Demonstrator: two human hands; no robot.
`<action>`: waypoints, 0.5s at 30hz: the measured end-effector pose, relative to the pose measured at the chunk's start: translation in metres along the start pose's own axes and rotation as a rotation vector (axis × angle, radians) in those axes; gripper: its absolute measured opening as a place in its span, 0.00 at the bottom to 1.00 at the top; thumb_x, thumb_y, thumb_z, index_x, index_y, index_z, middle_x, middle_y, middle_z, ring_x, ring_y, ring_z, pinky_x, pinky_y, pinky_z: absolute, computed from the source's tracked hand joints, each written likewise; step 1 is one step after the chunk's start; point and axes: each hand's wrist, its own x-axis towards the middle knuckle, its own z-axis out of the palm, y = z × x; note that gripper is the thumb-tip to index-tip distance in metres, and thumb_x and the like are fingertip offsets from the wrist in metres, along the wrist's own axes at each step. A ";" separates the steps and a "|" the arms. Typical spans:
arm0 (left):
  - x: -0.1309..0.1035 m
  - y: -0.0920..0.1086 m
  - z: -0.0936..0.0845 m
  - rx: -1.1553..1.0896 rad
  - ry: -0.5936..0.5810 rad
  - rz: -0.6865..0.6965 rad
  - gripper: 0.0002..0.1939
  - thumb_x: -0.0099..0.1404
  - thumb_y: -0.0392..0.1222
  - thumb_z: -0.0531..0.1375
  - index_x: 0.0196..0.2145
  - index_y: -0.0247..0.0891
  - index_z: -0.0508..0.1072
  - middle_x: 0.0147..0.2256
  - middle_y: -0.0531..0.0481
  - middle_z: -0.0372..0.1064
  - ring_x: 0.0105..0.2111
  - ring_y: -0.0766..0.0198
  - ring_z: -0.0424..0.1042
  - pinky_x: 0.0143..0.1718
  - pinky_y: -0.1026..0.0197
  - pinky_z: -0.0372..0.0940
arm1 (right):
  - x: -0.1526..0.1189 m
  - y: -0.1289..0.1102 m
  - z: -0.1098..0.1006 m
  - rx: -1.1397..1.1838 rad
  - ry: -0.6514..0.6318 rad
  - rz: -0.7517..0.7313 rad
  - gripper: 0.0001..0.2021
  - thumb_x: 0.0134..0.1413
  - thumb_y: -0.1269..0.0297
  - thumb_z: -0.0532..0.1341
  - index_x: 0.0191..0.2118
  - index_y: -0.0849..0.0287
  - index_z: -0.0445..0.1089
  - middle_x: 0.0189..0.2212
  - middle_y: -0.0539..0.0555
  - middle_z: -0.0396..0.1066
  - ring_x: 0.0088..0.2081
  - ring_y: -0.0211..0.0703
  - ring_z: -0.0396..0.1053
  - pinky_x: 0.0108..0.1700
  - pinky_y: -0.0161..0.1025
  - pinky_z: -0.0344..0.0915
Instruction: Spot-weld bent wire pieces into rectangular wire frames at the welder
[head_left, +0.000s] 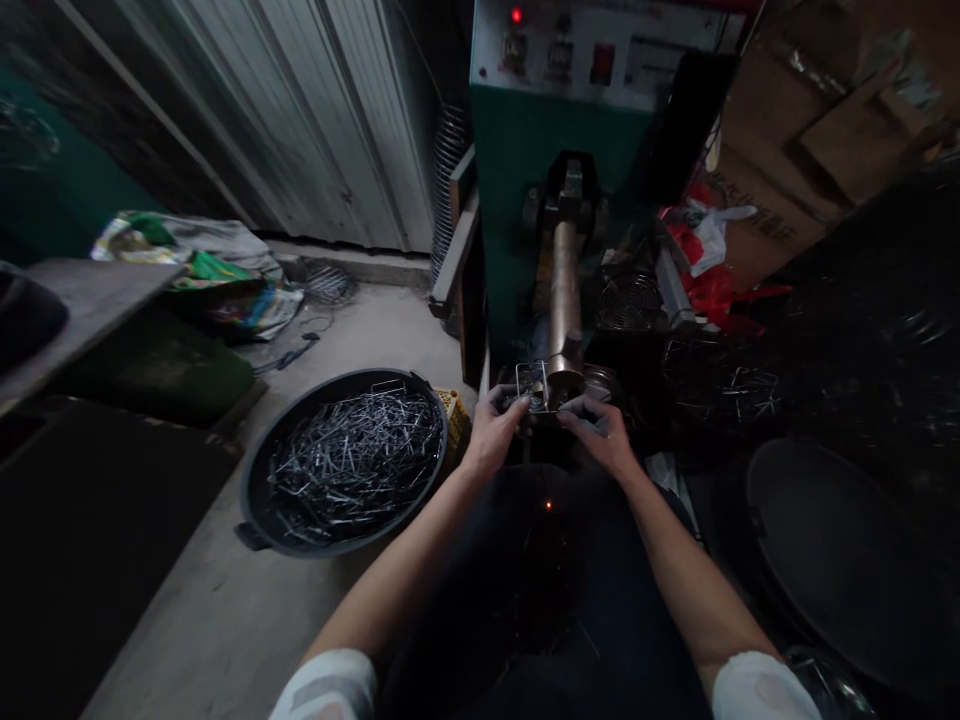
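Observation:
A small bent wire frame [532, 366] stands upright under the tip of a thick brass-coloured machine arm [566, 290]. On its left side, my left hand [496, 428] pinches the wire between thumb and fingers. My right hand [600, 432] is closed at the frame's lower right end, its fingertips just below the arm's tip; the exact grip is partly lost in shadow. The arm belongs to a green machine [506, 180] that looks like a spot welder. An orange spark [548, 505] glows below, between my forearms.
Left of me stands a round black tub [251, 480] piled with bent wire pieces [360, 450]. A yellow plastic basket [453, 412] sits behind its rim. On the right are a dark round lid-like object [832, 540], red plastic bags [720, 295] and cardboard boxes [772, 190].

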 end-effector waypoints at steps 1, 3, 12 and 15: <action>0.001 0.000 -0.001 0.001 -0.002 0.006 0.21 0.54 0.51 0.71 0.39 0.34 0.73 0.24 0.53 0.71 0.19 0.69 0.68 0.18 0.69 0.61 | 0.001 0.001 0.001 0.005 0.001 -0.001 0.12 0.58 0.54 0.66 0.35 0.59 0.77 0.30 0.52 0.75 0.34 0.44 0.72 0.39 0.39 0.67; 0.005 -0.001 -0.002 0.001 0.000 0.004 0.21 0.54 0.51 0.71 0.38 0.35 0.72 0.23 0.54 0.70 0.19 0.69 0.67 0.17 0.69 0.60 | 0.003 0.004 0.003 0.013 0.004 0.002 0.12 0.58 0.54 0.67 0.34 0.59 0.77 0.30 0.52 0.75 0.33 0.43 0.72 0.38 0.38 0.67; -0.006 -0.004 -0.008 -0.021 0.027 -0.008 0.21 0.54 0.50 0.70 0.38 0.36 0.70 0.23 0.56 0.68 0.18 0.70 0.67 0.17 0.69 0.60 | -0.023 -0.008 -0.027 0.039 -0.055 0.135 0.16 0.54 0.52 0.70 0.43 0.58 0.76 0.41 0.55 0.77 0.44 0.48 0.75 0.47 0.42 0.71; -0.018 -0.003 -0.043 0.022 0.133 -0.016 0.22 0.53 0.49 0.71 0.40 0.37 0.71 0.24 0.56 0.68 0.18 0.70 0.66 0.18 0.69 0.60 | -0.065 -0.015 -0.058 0.041 -0.120 0.287 0.16 0.58 0.51 0.67 0.43 0.59 0.76 0.37 0.56 0.79 0.40 0.47 0.77 0.46 0.42 0.72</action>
